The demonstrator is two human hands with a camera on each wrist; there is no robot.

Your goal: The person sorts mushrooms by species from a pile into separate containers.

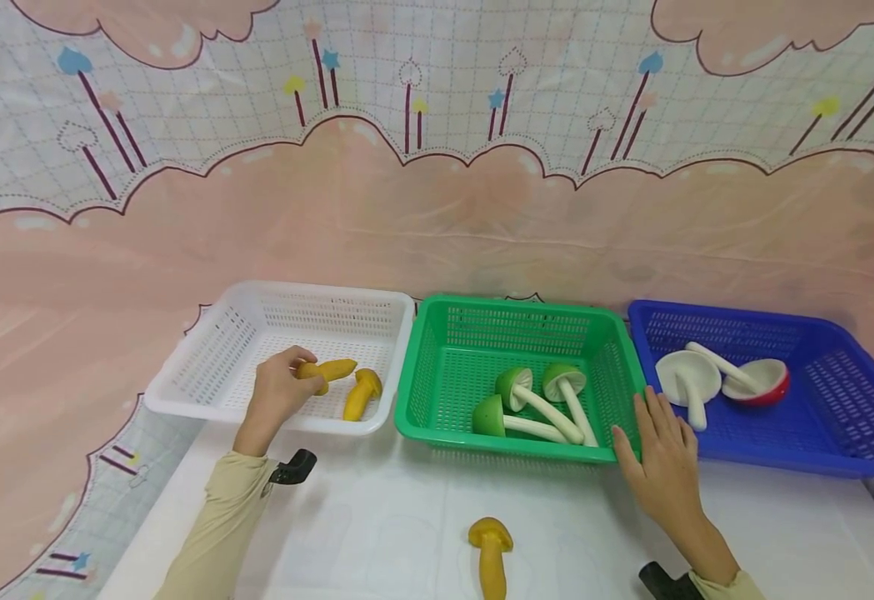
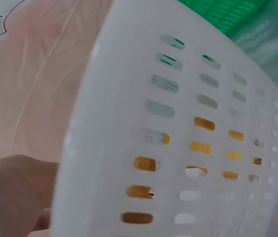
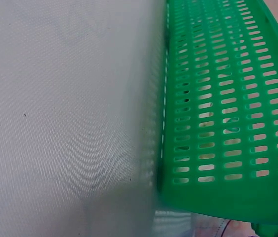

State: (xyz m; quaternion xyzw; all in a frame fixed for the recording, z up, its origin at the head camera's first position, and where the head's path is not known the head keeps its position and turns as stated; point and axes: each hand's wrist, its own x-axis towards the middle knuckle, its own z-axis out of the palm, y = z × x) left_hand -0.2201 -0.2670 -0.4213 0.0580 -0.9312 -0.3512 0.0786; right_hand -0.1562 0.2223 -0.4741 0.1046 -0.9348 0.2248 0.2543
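Observation:
In the head view my left hand [image 1: 281, 390] reaches over the front rim of the white basket [image 1: 257, 414] and pinches a yellow toy mushroom [image 1: 335, 368] low inside it. A second yellow mushroom [image 1: 362, 394] lies just to the right, in the same basket. The left wrist view shows the basket's slotted wall [image 2: 104, 148], with yellow behind several slots. My right hand [image 1: 661, 462] lies with straight fingers at the front right corner of the green basket [image 1: 511, 446], fingertips at its rim. Another yellow mushroom [image 1: 491, 554] lies on the white table in front.
Green-capped mushrooms [image 1: 515, 387] with white stems lie in the green basket. Farther right, a blue basket [image 1: 804, 442] holds a red-capped mushroom [image 1: 770, 387] and another with a pale underside [image 1: 687, 379]. A patterned cloth [image 1: 481, 217] hangs behind the baskets.

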